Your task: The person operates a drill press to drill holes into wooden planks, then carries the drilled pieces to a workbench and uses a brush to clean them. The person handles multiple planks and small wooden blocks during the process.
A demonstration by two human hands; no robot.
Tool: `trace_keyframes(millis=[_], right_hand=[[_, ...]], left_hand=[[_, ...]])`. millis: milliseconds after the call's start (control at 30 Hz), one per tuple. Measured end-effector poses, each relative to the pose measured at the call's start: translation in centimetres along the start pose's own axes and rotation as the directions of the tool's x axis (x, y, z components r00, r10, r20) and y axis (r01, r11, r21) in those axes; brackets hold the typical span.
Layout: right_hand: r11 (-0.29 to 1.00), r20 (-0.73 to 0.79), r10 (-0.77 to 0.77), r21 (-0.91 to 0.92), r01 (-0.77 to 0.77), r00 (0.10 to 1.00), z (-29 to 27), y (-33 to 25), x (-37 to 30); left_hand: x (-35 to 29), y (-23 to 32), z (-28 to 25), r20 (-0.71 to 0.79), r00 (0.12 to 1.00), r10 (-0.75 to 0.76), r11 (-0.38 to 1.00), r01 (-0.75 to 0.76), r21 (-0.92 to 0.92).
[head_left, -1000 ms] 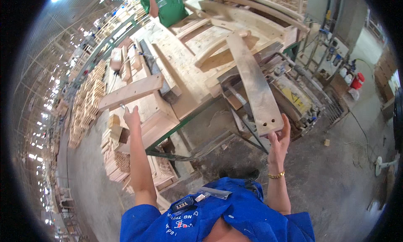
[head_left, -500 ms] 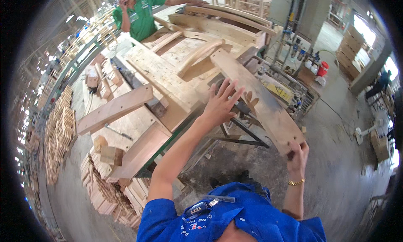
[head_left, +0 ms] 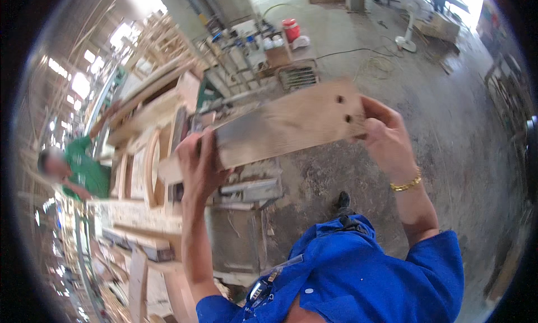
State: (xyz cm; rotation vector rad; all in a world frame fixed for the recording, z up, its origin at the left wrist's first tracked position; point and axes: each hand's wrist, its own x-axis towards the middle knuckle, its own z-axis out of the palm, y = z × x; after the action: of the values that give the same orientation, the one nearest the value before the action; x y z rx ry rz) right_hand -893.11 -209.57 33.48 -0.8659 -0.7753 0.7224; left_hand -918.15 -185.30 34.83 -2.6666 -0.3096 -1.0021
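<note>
Since the earlier frame, the long wooden board [head_left: 286,127] has been lifted off the pile of timber and swung across the view, and it is now carried clear of the table, level in front of the chest.

Nearest the camera, a blue work shirt [head_left: 358,278] fills the lower edge, with both forearms rising from it. The left hand [head_left: 199,166] is wrapped around the board's left end, its fingers [head_left: 188,149] curled over the upper edge, so that the weight is borne there. The right hand [head_left: 384,138] is closed on the opposite end, just beside two drilled holes [head_left: 343,109], the thumb laid on the face and the remaining fingers hidden behind; a gold bracelet [head_left: 406,184] is worn at that wrist. One hand is set at each end, probably so that a long, heavy piece can be kept balanced and steered.

Below and beyond the board, the table [head_left: 246,183] with its metal frame is seen, and curved and straight wooden parts [head_left: 145,155] are stacked on it. Further left, a person in a green shirt [head_left: 84,172] is bent over the same table. Farthest off, a red container [head_left: 290,29] and bottles are kept on a rack, and a standing fan [head_left: 404,29] is set on the concrete floor [head_left: 448,99].
</note>
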Motion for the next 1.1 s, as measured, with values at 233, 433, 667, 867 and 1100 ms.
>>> trace_keyframes(millis=[233, 433, 667, 867, 1100], right_hand=[[0.936, 0.106, -0.272, 0.258, 0.238, 0.956, -3.1, 0.1, 10.4], [0.942, 0.388, -0.155, 0.334, 0.018, 0.909, 3.0, 3.6, 15.7], [0.939, 0.519, 0.341, -0.218, -0.264, 0.783, 12.0, 11.2, 14.5], [0.802, 0.531, 0.452, -0.594, -0.065, 0.717, 21.0, 18.0, 13.6], [0.549, 0.619, 0.234, -0.721, 0.424, 0.75, 31.4, 27.5, 21.0]], left_hand=[[5.7, 3.4, -3.2, 0.533, 0.811, -0.242, 0.86, 0.434, -0.27], [-5.3, 5.7, -5.1, 0.842, 0.492, -0.222, 0.083, 0.87, -0.486], [-16.9, 13.7, -3.2, 0.867, 0.237, -0.439, -0.618, 0.621, -0.483], [-23.2, 16.6, -1.4, 0.79, 0.352, -0.502, -0.834, 0.045, -0.549], [-28.1, 15.3, -2.9, 0.738, 0.217, -0.638, -0.77, -0.163, -0.617]])
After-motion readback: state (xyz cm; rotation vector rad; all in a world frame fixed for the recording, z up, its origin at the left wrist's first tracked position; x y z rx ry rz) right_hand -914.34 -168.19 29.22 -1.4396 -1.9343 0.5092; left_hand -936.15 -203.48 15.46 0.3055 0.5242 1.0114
